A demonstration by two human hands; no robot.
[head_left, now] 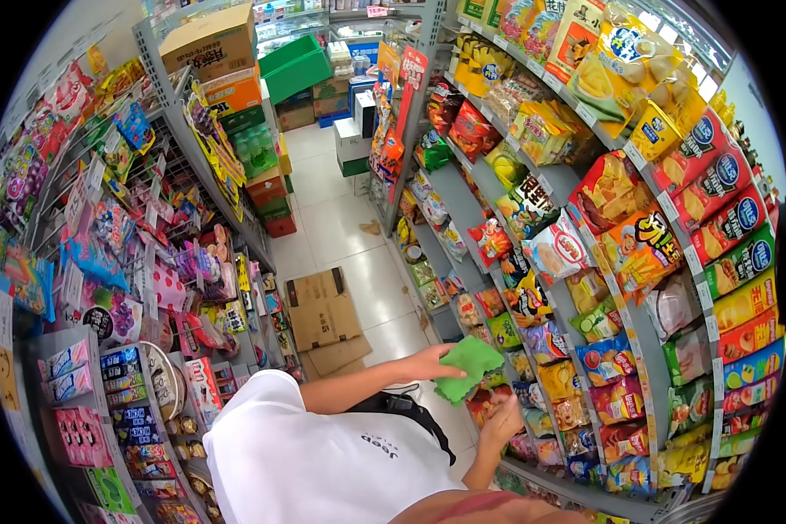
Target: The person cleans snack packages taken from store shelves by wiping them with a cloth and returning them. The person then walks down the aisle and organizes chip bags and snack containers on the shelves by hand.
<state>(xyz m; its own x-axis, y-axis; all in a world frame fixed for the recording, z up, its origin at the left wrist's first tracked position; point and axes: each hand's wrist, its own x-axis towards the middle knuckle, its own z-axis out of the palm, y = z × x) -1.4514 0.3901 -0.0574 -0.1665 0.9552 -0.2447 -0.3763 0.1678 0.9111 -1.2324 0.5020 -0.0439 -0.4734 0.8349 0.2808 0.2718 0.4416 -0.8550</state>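
Note:
My left hand [437, 362] grips a green cloth [470, 368], which hangs loosely in front of the snack shelves on the right. Just below the cloth is my right hand [502, 424], with its fingers curled together. Whether anything is inside those fingers is hidden. Both hands are close to the rows of bagged snacks [559, 380], and I cannot tell whether the right one touches a bag.
Tall shelves of snack bags [620, 358] rise on the right, and racks of sweets [105, 319] stand on the left. Flattened cardboard [323, 310] lies on the tiled aisle floor [323, 210]. Stacked boxes [210, 44] and a green crate [295, 65] are farther back.

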